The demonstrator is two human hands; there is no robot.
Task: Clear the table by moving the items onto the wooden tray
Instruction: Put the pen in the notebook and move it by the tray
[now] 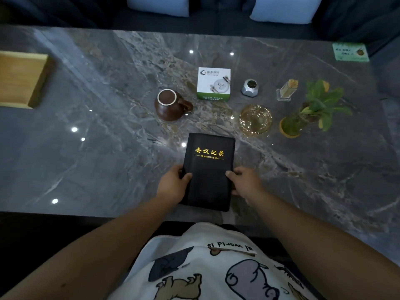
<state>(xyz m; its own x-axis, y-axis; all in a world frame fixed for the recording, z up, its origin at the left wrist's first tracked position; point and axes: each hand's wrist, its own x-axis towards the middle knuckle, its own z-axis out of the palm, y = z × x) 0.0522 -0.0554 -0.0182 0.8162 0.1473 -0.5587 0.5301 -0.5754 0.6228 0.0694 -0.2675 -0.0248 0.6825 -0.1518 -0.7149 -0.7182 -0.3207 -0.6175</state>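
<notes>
Black rectangular notebook with gold lettering (208, 172) gripped at its edges by left hand (172, 184) and right hand (245, 184), fingers tucked underneath hidden, light wooden tray (21, 79) cut off at left edge of grey marble table (108, 126).

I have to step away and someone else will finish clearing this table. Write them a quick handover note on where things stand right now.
Hands: left hand and right hand each grip a side edge of the black notebook, which sits at the near table edge.

Tray: far left on the table; the part in view holds nothing.

Done: nothing moved yet.

Left: notebook, brown jug, white box, small silver gadget, toothpick holder, glass ashtray, plant. All stand mid to right of the table. A green card lies at the far right corner.
</notes>
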